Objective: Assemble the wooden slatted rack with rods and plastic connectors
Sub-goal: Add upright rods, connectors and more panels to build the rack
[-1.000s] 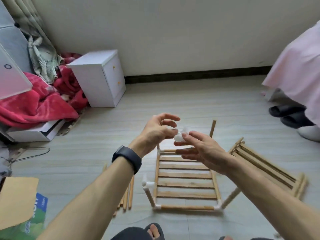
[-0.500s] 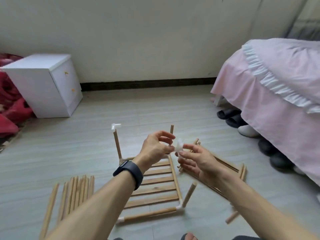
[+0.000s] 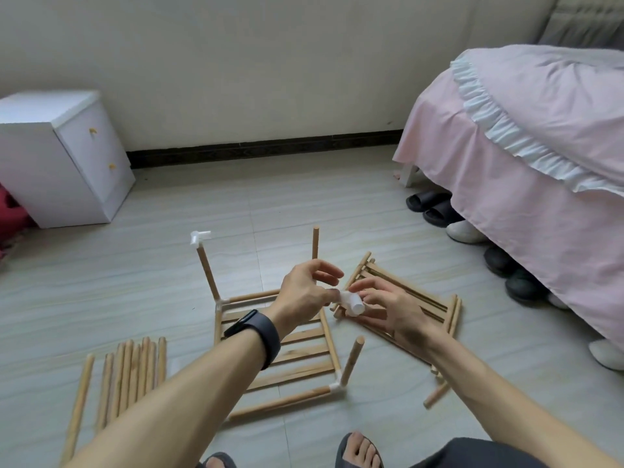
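Pinching a white connector [image 3: 351, 304] from both sides, left hand [image 3: 304, 295] and right hand [image 3: 388, 305], fingertips only, spare left fingers fanned out. Held in the air above the far right corner of the panel [image 3: 287, 359], itself flat on the floor. Standing up from that panel, three uprights (far left one [image 3: 206, 268] capped with a second connector [image 3: 200, 237]). Spare panel [image 3: 422, 300] flat just beyond, partly under the right hand. Loose rods [image 3: 131, 373] bundled near left.
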`<act>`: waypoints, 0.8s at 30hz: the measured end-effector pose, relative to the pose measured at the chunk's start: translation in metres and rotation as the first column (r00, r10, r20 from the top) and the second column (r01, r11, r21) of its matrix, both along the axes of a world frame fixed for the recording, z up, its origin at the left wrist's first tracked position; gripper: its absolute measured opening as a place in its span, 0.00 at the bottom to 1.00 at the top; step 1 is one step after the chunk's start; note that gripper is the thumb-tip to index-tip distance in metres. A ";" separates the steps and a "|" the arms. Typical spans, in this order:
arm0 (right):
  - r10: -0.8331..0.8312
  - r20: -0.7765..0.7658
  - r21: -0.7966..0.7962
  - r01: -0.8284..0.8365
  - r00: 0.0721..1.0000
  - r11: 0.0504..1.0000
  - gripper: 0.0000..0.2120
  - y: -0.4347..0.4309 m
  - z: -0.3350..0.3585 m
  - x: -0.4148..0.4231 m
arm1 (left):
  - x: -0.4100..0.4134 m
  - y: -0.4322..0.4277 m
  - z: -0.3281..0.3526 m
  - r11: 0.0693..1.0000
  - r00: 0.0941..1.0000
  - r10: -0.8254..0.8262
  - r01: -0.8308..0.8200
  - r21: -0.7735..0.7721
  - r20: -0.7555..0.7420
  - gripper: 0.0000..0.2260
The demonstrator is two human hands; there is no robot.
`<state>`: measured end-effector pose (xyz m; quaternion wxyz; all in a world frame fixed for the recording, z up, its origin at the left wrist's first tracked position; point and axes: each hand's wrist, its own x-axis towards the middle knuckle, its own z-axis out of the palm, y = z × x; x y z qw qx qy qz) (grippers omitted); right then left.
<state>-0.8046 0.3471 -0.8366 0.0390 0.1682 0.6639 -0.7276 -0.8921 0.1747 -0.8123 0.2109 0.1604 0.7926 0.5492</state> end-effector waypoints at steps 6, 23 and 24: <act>-0.051 0.025 0.083 0.048 0.998 0.995 0.14 0.012 -0.025 0.006 | 0.010 0.020 -0.021 0.994 0.999 -0.048 0.048 -0.098 0.005 0.14; -0.046 0.213 0.115 0.022 0.976 0.993 0.04 0.021 -0.055 0.005 | 0.007 0.031 -0.047 0.972 0.981 -0.135 0.159 -0.171 0.142 0.15; -0.043 0.211 0.126 0.016 0.977 0.992 0.03 0.021 -0.055 0.005 | 0.006 0.031 -0.047 0.971 0.983 -0.138 0.159 -0.179 0.125 0.15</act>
